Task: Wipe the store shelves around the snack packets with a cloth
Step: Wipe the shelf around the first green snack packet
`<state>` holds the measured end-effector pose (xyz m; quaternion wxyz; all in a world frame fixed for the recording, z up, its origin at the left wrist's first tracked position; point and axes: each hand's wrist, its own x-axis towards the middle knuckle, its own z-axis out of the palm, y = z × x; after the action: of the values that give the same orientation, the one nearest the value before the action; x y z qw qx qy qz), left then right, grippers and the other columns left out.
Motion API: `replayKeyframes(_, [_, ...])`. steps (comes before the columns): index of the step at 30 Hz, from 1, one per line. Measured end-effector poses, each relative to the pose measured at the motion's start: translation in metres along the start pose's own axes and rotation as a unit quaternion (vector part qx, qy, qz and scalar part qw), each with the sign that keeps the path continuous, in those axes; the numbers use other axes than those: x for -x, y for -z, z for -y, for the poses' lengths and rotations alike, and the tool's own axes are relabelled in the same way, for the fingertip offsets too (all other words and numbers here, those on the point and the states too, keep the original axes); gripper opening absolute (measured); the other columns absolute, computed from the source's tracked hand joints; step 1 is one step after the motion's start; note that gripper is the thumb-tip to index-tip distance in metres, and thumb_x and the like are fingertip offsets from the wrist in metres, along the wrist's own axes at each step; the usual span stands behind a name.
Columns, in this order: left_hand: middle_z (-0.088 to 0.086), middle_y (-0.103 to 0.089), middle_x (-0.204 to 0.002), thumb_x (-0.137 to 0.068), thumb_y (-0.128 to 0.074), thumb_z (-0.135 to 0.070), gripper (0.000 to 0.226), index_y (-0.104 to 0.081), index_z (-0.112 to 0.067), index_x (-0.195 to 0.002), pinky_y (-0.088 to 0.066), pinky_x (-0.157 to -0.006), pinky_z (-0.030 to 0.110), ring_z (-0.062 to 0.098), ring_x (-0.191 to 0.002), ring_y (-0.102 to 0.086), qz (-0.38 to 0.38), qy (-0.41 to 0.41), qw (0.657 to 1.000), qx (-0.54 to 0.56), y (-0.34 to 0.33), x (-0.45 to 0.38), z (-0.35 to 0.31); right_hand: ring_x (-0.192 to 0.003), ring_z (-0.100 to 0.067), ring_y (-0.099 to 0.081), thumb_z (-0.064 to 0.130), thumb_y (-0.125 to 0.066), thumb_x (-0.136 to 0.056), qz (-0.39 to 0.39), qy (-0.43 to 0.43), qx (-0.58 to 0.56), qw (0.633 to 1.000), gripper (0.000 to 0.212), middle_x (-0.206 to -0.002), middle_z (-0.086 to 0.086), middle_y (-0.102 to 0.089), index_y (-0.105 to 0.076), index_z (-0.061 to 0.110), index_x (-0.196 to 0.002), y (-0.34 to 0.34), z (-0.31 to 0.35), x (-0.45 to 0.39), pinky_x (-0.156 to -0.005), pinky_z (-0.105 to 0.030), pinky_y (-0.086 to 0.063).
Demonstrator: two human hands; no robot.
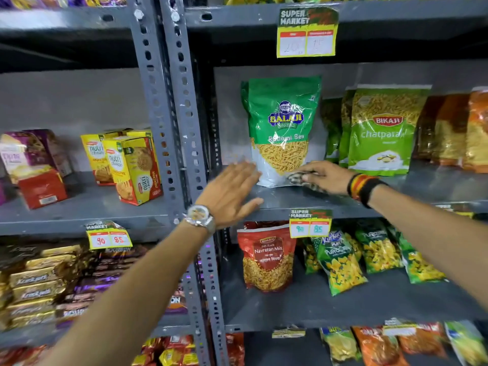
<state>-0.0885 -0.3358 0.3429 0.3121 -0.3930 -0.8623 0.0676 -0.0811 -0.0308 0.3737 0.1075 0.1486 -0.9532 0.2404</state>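
A green and white Balaji sev packet (284,128) stands upright on the grey metal shelf (285,200) at centre. My right hand (326,178) grips a dark patterned cloth (297,178) against the shelf at the packet's lower right corner. My left hand (232,194), fingers spread and flat, hovers at the packet's lower left edge, just beside it. To the right stands a light green Bikaji chatpata packet (383,133), with orange packets (464,130) beyond it.
A perforated steel upright (174,122) divides this bay from the left bay, which holds yellow biscuit boxes (132,165). Price tags (310,224) hang on the shelf edge. Below are a red Navratan Mix packet (266,257) and green puff packets (340,262).
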Motion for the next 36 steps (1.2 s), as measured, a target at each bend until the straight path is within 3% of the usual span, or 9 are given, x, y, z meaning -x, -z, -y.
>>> replayKeyframes(2, [0.017,-0.036,-0.161,-0.095,-0.005,-0.073,0.093,-0.032,-0.008,-0.156,-0.022,-0.124,0.047,0.030,-0.151,-0.029,0.051,0.026,0.998,0.040,-0.020,-0.010,-0.024,-0.112,-0.017,-0.057,0.022,-0.051,-0.099,-0.005,-0.016,0.034,0.999,0.032,-0.137,-0.006,-0.057,-0.059,0.024,-0.129,-0.014,-0.008,-0.013,-0.097,-0.026,-0.040])
replayKeyframes(4, [0.015,-0.040,-0.159,-0.090,-0.006,-0.080,0.100,-0.034,-0.009,-0.155,-0.028,-0.122,0.044,0.030,-0.148,-0.035,0.090,0.045,0.993,0.054,-0.031,-0.017,-0.039,-0.129,-0.024,-0.049,0.027,-0.049,-0.099,-0.014,-0.021,0.080,0.996,0.033,-0.138,-0.002,-0.055,-0.058,0.034,-0.130,-0.030,-0.016,-0.018,-0.112,-0.041,-0.033])
replayKeyframes(7, [0.010,-0.051,-0.151,-0.086,-0.016,-0.087,0.099,-0.044,-0.014,-0.148,-0.046,-0.104,0.042,0.029,-0.134,-0.051,0.098,0.072,0.991,0.059,-0.030,-0.020,-0.045,-0.130,-0.026,-0.044,0.034,-0.045,-0.099,-0.013,-0.017,0.109,0.994,0.033,-0.133,0.004,-0.055,-0.054,0.048,-0.128,-0.035,-0.017,-0.011,-0.108,-0.055,-0.030])
replayKeyframes(15, [0.003,-0.034,-0.164,-0.092,-0.026,-0.081,0.089,-0.030,-0.019,-0.157,-0.045,-0.107,0.042,0.022,-0.146,-0.038,0.112,0.069,0.991,0.035,-0.029,-0.019,-0.046,-0.112,-0.017,-0.050,0.023,-0.046,-0.100,0.063,0.088,0.032,0.994,0.034,-0.116,-0.002,-0.055,-0.058,0.032,-0.131,-0.002,-0.002,0.077,-0.098,-0.031,-0.041])
replayKeyframes(19, [0.003,-0.031,-0.165,-0.091,-0.024,-0.083,0.092,-0.027,-0.019,-0.158,-0.045,-0.108,0.043,0.022,-0.147,-0.037,0.115,0.082,0.990,0.029,-0.030,-0.020,-0.048,-0.108,-0.020,-0.054,0.017,-0.047,-0.100,-0.011,0.041,0.011,0.999,0.034,-0.107,0.004,-0.053,-0.057,0.022,-0.132,0.011,-0.007,0.037,-0.101,-0.038,-0.044])
replayKeyframes(27, [0.002,-0.028,-0.166,-0.090,-0.028,-0.083,0.095,-0.024,-0.018,-0.160,-0.040,-0.112,0.042,0.021,-0.148,-0.034,0.122,0.104,0.986,0.037,-0.038,-0.023,-0.047,-0.123,-0.024,-0.045,0.031,-0.042,-0.100,0.038,0.073,0.098,0.992,0.035,-0.123,0.005,-0.053,-0.051,0.044,-0.132,-0.039,-0.008,-0.018,-0.106,-0.053,-0.031])
replayKeyframes(32, [0.003,-0.030,-0.165,-0.088,-0.027,-0.085,0.098,-0.027,-0.018,-0.159,-0.040,-0.115,0.045,0.022,-0.148,-0.036,0.130,0.116,0.983,0.053,-0.040,-0.022,-0.046,-0.109,-0.015,-0.056,0.027,-0.046,-0.100,0.136,0.147,0.011,0.980,0.032,-0.116,0.005,-0.055,-0.056,0.035,-0.129,0.010,-0.025,0.051,-0.097,-0.031,-0.044])
replayKeyframes(34, [0.003,-0.031,-0.165,-0.085,-0.021,-0.089,0.102,-0.028,-0.018,-0.159,-0.041,-0.114,0.045,0.022,-0.147,-0.037,0.134,0.116,0.983,0.051,-0.038,-0.022,-0.046,-0.115,-0.014,-0.055,0.024,-0.046,-0.100,0.087,0.109,-0.025,0.990,0.032,-0.116,0.012,-0.055,-0.058,0.029,-0.129,0.030,-0.039,0.051,-0.103,-0.031,-0.042])
replayKeyframes(36, [0.003,-0.032,-0.164,-0.082,-0.016,-0.091,0.106,-0.029,-0.018,-0.159,-0.041,-0.114,0.046,0.021,-0.147,-0.037,0.137,0.115,0.982,0.054,-0.036,-0.023,-0.047,-0.121,-0.023,-0.053,0.021,-0.046,-0.100,0.025,0.054,-0.023,0.998,0.032,-0.124,0.002,-0.055,-0.056,0.025,-0.130,0.040,-0.057,0.030,-0.107,-0.035,-0.040])
